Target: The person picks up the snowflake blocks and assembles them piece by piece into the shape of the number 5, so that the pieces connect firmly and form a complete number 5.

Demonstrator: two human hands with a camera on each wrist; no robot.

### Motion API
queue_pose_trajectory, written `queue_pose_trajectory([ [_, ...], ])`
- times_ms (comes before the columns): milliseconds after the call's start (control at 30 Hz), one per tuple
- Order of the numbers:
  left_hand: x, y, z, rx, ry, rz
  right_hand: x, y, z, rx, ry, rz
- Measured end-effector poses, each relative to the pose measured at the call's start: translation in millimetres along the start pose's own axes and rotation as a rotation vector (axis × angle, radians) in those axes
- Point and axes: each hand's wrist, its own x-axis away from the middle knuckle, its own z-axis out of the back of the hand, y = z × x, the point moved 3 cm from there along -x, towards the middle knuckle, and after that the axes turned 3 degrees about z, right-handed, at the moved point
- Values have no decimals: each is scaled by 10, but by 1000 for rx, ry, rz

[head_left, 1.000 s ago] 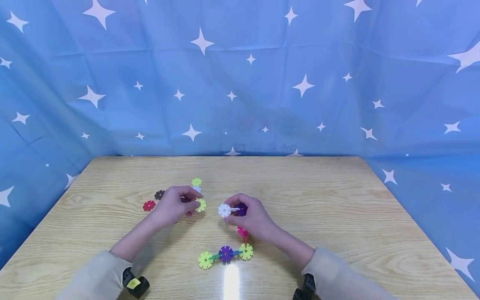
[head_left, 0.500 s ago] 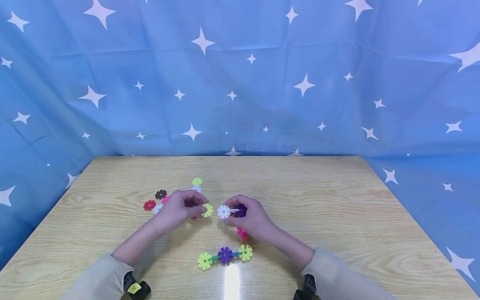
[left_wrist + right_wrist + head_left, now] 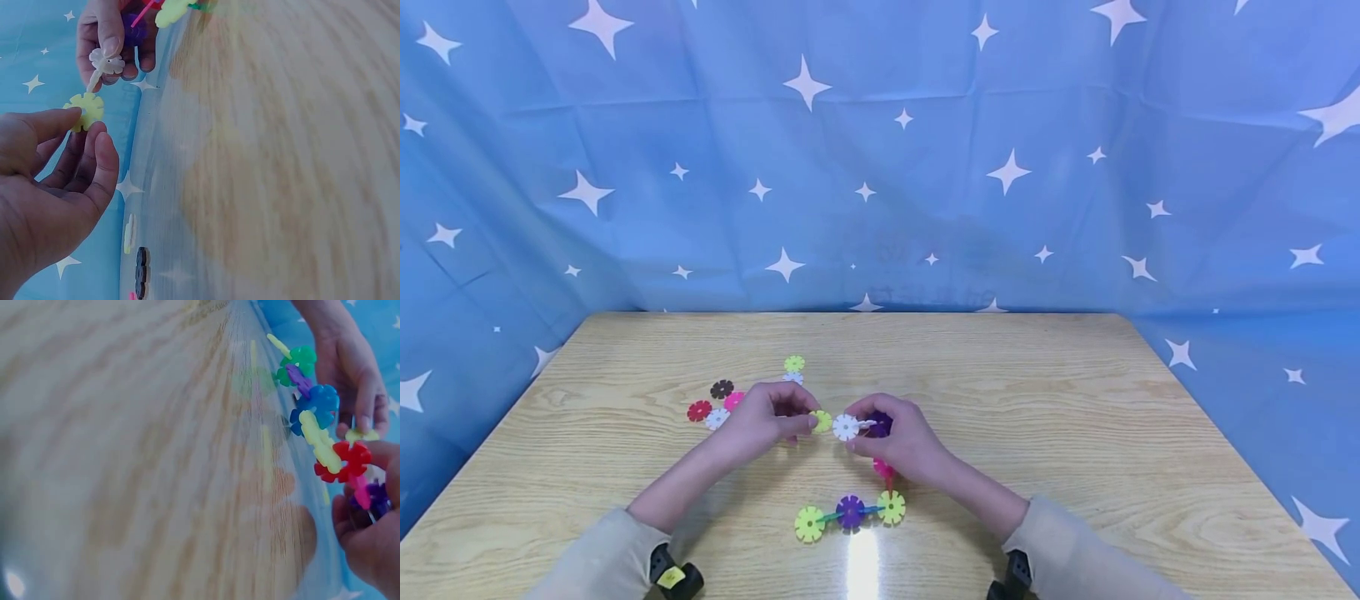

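My left hand pinches a yellow-green snowflake disc between thumb and fingertips. Facing it, my right hand grips the white end of a chain of slotted snowflake discs, around a white disc and a purple disc. From there the chain hangs through a pink disc to a yellow-green disc, then runs left past another purple disc to a yellow-green end disc. In the left wrist view, the held yellow-green disc appears at the white piece's edge; whether they interlock, I cannot tell.
Loose discs lie left of my left hand: red, black, pink and white. Beyond the hand are another yellow-green disc and a white one. A starred blue curtain hangs behind the wooden table.
My left hand has moved right with the yellow-green disc, up to the white disc, and the disc has turned. My right hand and the chain have shifted only slightly.
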Motion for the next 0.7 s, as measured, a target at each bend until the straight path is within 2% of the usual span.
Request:
queue_pose_trajectory([
  [300,0,-15,-11,-19,-15,7,28,-3,-28,36,-3,-9],
  [500,8,-25,-25,-37,-35,-8,41,-5,-43,57,-14,-3],
  [700,10,-19,-27,-91,-22,-42,49,-9,-33,66,-55,21],
])
